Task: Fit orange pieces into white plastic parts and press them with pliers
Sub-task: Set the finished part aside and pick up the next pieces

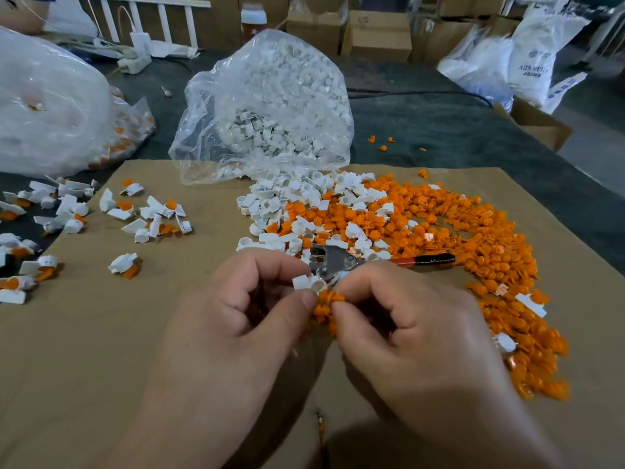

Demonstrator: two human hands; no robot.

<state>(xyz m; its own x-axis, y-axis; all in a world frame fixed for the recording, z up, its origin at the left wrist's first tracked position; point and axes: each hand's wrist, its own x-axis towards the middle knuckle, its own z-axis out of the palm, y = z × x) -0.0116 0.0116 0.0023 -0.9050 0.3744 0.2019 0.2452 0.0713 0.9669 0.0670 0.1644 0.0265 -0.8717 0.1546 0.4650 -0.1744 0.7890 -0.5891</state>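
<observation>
My left hand (250,299) pinches a white part (308,283); my right hand (416,319) grips an orange piece (329,297) touching it (just before the pliers (341,260)).

I note a cardboard sheet (101,350) laid on the table (439,130), covering its near part. Both hands meet over the sheet's middle: left hand (243,319) left, right hand (422,333) right, a small plastic part (309,282) pinched between them, with a clip piece (329,297) touching it just below. Pliers (355,260) lie on the sheet just behind the hands, handles pointing right. A loose heap of clip pieces (473,238) spreads behind and right of the hands. A bag of parts (270,106) sits behind that heap at the sheet's far edge. Fitted assemblies (148,211) lie scattered on the sheet's left. A second bag (50,103) sits far left on the table. Boxes (375,35) stand at the back.
</observation>
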